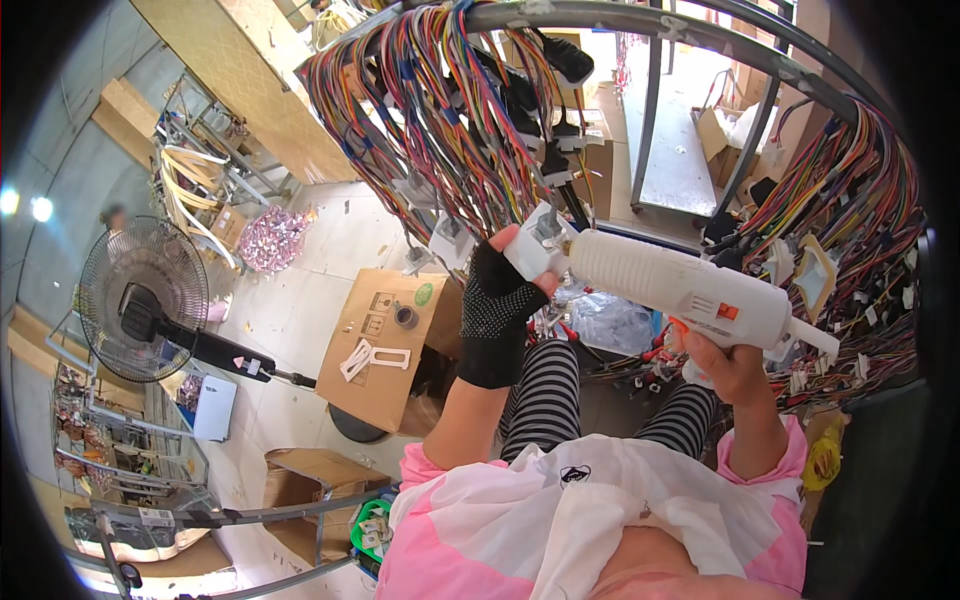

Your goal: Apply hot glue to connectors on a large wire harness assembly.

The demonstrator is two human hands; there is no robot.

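My left hand (497,300), in a black fingerless glove with dotted grip, is closed on a white plastic connector (525,253) at the lower end of a hanging wire bundle. A large white hot glue gun (665,285) lies sideways in front of me, its nozzle end meeting or nearly touching the connector. My bare right hand (735,372) grips the glue gun from below, near its rear end. A glue stick (815,338) sticks out of the back. Many coloured wires (430,110) drape over a metal rail above my hands, with other white connectors dangling.
More wire bundles (850,200) hang at the right. A cardboard box (385,340) on the left carries a dark cup (404,316) and white plastic frames (372,357). Further left stands a fan (145,300). A green basket (372,535) sits at my lower left.
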